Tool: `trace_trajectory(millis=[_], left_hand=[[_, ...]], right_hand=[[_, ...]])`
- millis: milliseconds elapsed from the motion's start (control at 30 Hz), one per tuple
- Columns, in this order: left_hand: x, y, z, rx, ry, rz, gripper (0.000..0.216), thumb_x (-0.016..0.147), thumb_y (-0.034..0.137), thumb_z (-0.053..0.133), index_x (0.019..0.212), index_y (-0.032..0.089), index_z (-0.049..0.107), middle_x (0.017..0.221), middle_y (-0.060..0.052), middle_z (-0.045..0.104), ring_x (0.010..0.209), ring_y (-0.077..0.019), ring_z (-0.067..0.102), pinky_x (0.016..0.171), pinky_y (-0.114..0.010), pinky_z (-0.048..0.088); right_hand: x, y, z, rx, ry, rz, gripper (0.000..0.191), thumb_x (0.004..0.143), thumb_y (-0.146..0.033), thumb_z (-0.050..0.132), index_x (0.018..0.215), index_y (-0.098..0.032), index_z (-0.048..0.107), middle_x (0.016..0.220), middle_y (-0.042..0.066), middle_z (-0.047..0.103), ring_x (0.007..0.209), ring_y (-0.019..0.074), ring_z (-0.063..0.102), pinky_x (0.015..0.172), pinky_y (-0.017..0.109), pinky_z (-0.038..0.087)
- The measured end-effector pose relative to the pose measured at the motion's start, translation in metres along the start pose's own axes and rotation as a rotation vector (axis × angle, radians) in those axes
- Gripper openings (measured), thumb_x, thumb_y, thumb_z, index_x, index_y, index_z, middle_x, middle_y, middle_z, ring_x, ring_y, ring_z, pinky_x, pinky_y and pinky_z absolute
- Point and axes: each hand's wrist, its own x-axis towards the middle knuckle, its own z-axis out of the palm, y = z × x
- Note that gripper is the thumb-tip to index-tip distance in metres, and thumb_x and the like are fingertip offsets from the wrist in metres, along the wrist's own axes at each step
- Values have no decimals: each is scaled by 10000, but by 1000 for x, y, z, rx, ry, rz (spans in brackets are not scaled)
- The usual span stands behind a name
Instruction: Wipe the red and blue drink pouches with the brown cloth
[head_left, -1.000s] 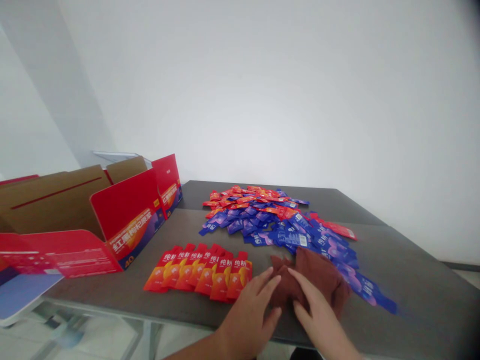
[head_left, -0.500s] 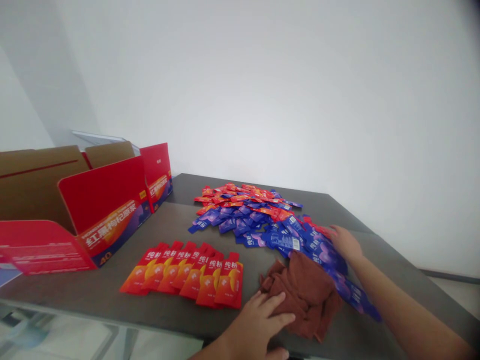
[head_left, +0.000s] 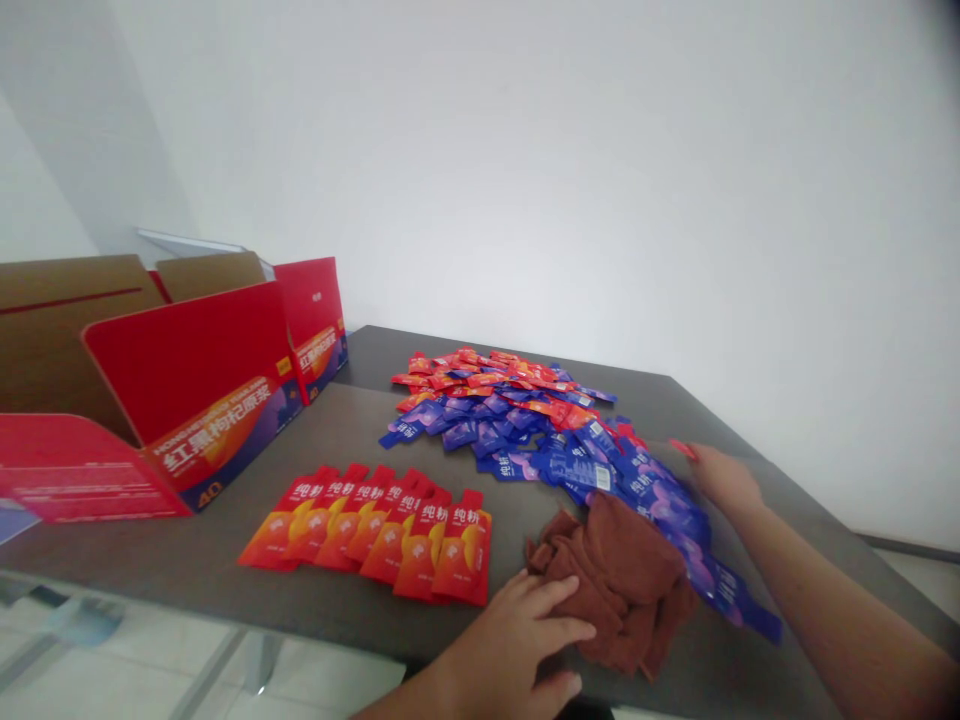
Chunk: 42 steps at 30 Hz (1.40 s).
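Observation:
My left hand (head_left: 529,635) lies with fingers spread at the left edge of a crumpled brown cloth (head_left: 619,585), its fingertips touching the cloth. My right hand (head_left: 724,480) is closed at the right side of the pile, pinching a red pouch (head_left: 682,449) of which only an end shows. Just left of it are overlapping blue pouches (head_left: 585,465), with one blue pouch (head_left: 724,595) lying near my right forearm. Several red-orange pouches (head_left: 405,535) form an overlapping, fanned row to the left of the cloth.
An open red carton (head_left: 202,375) with brown inside stands on the left of the dark table (head_left: 337,425), a second red box (head_left: 319,320) behind it. Mixed red pouches (head_left: 487,375) and blue ones are heaped towards the back. A white wall (head_left: 570,180) rises behind.
My right hand has pulled slightly right, away from the pile, with the red pouch between its fingers. The left hand stays by the cloth. The view has shifted a little.

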Motion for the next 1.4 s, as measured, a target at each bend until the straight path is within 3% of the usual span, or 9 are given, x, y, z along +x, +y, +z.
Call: trace_trajectory(millis=[233,400,500,667,767,900,1000,1233,1400], left_hand=[[-3,11,-4,-17,33,-51,483,815,304,615,1290,352,545,1525,-2,330,1406,-326,215,1129,-533,208],[-8,18,-10,-124,286,38,448,838,173,525,1280,248,532,1448,-86,411,1359,-264,299,1122,-433,258],[-10,28,-19,-399,296,-13,270,925,341,441,1050,175,614,1079,-109,617,1024,-224,558,933,-355,434],[-14,45,-27,-860,-44,8,404,847,532,554,899,145,658,833,-31,621,808,-183,570,778,-284,446],[-27,47,-29,-880,-2,-15,329,829,460,620,865,141,688,817,-23,619,781,-168,556,772,-267,428],[-56,42,-37,-986,152,-110,266,816,404,659,863,147,707,786,-18,631,741,-149,549,753,-254,431],[-74,35,-39,-1010,363,-188,252,775,396,709,885,170,714,777,-10,655,767,-160,568,779,-267,443],[-86,23,-30,-1016,519,-252,232,792,372,694,923,181,710,835,-14,695,817,-168,599,809,-277,453],[-88,25,-36,-951,501,-251,207,809,346,677,922,174,705,850,-10,695,840,-165,590,819,-270,447]], right_hand=[[-67,-79,-64,231,44,45,417,873,-498,456,958,-149,669,914,136,709,892,300,659,778,412,492],[-162,-137,-100,1120,-505,384,453,686,-525,721,964,-173,662,892,97,738,748,272,694,728,414,540],[-198,-154,-98,1302,-629,446,431,681,-478,754,974,-179,653,911,86,738,732,239,690,733,389,538],[-223,-170,-88,1257,-675,421,392,717,-501,710,947,-190,646,814,39,725,686,218,672,628,329,533],[-221,-163,-80,1090,-565,189,395,842,-546,526,1009,-209,648,976,73,717,872,254,669,760,386,533],[-214,-133,-51,498,-109,-269,454,826,-516,548,1200,-265,605,1368,99,521,1288,330,423,1062,546,297],[-220,-114,-24,114,-81,-398,529,783,-514,610,1257,-282,575,1449,117,422,1330,409,329,1040,658,217],[-218,-104,-3,140,-136,-346,250,860,-384,506,945,-188,636,1069,125,672,1133,334,541,959,489,386],[-202,-112,-47,217,15,-12,411,894,-525,385,968,-170,579,826,137,658,749,296,615,652,405,459]])
